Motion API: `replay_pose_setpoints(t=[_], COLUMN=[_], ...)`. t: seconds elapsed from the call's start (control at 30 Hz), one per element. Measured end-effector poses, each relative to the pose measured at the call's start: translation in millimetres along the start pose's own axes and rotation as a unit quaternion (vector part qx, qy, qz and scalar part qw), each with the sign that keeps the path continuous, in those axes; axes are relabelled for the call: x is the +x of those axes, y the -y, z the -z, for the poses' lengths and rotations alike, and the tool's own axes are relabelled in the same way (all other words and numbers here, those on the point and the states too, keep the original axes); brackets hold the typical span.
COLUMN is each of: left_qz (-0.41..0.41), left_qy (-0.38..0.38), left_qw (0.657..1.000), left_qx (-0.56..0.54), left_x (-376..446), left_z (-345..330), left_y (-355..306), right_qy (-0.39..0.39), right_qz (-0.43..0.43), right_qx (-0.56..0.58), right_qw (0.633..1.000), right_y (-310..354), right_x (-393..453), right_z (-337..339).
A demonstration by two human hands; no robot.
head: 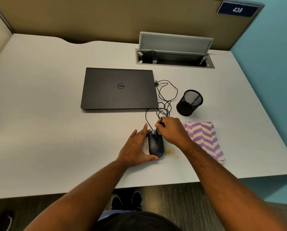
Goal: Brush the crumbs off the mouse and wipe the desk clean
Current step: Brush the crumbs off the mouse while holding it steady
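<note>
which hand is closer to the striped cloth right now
Right. The right hand, holding a small brush at the mouse's front, sits just beside the striped cloth. The left hand steadies the mouse's far side, farther away.

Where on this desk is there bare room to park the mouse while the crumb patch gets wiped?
The widest bare stretch is the desk left of the laptop and left hand. It is crowded to the right: crumbs beside the mouse, the striped cloth, the mesh pen cup and tangled cable.
</note>
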State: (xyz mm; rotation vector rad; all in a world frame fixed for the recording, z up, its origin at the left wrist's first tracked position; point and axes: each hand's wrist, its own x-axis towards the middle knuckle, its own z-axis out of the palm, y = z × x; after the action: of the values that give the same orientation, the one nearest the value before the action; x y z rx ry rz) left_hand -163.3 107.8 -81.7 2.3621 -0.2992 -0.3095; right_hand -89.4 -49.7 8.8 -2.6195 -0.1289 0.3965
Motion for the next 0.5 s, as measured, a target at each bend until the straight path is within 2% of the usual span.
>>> replay_pose_setpoints(t=[0.23, 0.4, 0.5], left_qz=[0.004, 0.002, 0.003], left_qy=[0.006, 0.002, 0.000], left_qw=[1.000, 1.000, 1.000], left_qx=[-0.004, -0.003, -0.005], left_x=[0.6, 0.5, 1.2], left_z=[-0.7, -1.6, -2.1], left_y=[1.0, 1.9, 2.1], right_qy=[0.010, 0.056, 0.050], right_qz=[0.048, 0.054, 0.046], right_qx=[-0.051, -0.085, -0.082], right_qw=[0.998, 0.993, 0.994], right_y=[10.8, 13.0, 14.5], right_x=[11.0, 14.1, 17.4], right_z=[3.7, 3.3, 5.6])
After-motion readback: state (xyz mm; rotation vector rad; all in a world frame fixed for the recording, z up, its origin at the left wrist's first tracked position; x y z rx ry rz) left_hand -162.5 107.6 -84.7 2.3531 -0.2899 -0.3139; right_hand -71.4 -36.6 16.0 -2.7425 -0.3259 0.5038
